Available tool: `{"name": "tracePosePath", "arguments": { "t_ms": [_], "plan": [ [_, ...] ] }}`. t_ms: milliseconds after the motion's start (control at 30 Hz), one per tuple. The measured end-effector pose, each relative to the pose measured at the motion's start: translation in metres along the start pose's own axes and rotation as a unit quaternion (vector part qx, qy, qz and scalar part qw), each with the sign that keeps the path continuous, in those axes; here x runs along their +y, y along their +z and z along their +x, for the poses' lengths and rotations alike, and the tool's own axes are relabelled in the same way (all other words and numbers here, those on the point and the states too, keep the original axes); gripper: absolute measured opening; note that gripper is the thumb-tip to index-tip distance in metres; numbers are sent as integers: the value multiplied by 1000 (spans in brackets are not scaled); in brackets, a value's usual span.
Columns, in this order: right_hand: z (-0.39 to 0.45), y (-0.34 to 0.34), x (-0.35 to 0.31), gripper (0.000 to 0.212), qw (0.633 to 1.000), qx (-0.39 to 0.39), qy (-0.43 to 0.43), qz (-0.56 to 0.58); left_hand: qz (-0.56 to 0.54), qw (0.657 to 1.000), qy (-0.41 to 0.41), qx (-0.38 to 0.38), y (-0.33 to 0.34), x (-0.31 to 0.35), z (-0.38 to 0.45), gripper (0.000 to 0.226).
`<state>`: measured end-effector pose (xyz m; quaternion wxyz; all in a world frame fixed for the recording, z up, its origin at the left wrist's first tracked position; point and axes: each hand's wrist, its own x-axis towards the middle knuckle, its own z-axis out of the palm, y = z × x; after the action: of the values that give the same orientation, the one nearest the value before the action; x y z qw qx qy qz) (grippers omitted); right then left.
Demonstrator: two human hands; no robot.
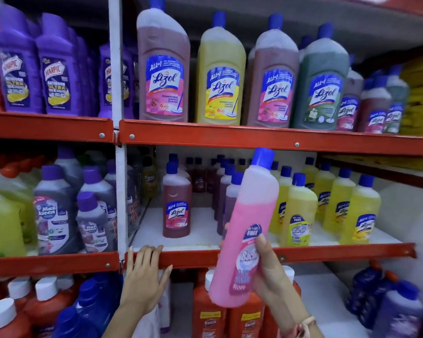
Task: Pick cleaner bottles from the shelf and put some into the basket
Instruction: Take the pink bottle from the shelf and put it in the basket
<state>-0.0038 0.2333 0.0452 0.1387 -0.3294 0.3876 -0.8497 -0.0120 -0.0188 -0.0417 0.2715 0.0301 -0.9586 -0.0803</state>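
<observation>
**Pink cleaner bottle is off the shelf, basket nowhere in sight**

Pink cleaner bottle with the blue cap is in the right hand, tilted a bit with the cap leaning right, held out in front of the red front edge of the middle shelf. Thumb across the label, fingers wrapped round the back, so that hand is closed on it properly. Left hand isn't holding anything, fingers spread and resting flat on that same front edge, near the white upright post.

So I'd say we're at the "picked one" step, the bottle looks clear of the row it came from. The yellow bottles sit along the right end of that shelf, a lone dark red Lizol bottle toward the left.

Next move should be carrying it down to the basket, which I can't see anywhere in frame. Probably means turning away from the shelf and looking down first.
</observation>
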Motion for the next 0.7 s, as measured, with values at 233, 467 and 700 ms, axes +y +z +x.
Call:
{"name": "tracePosePath", "arguments": {
  "t_ms": [233,467,700],
  "plan": [
    [-11,-9,-9,59,988,-118,90,51,15,1000,-1,-9,2,3,1,92],
    [-19,-34,-18,69,997,-61,47,7,-37,996,-46,-60,-12,12,3,91],
    [-21,-48,-24,74,985,75,-12,-155,-480,874,77,-6,-105,121,31,82]
  ]
}}
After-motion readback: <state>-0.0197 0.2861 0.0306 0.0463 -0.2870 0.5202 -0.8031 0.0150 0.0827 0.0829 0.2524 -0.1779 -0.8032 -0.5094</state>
